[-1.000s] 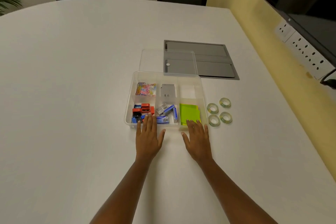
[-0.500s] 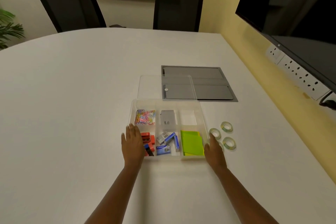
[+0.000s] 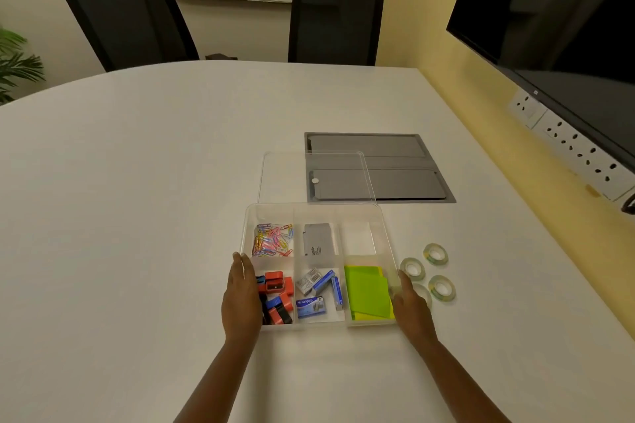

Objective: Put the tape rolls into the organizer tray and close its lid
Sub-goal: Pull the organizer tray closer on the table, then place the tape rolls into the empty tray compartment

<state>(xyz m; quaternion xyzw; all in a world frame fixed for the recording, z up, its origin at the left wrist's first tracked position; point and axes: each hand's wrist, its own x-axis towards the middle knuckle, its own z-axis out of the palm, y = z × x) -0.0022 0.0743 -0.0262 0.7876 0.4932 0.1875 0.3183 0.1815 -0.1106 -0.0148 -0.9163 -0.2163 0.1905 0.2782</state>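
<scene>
The clear organizer tray sits on the white table, holding paper clips, staple boxes, sharpeners and green sticky notes. Its clear lid lies flat just behind it. Several small tape rolls lie on the table right of the tray; one roll is partly hidden by my right hand. My left hand presses against the tray's left wall. My right hand grips the right wall, between the tray and the rolls.
A grey cable hatch is set into the table behind the lid, partly under it. Two black chairs stand at the far edge. A wall screen and sockets run along the right.
Both hands moved from the tray's front edge out to its left and right walls. The view has tilted up, showing more of the room.
</scene>
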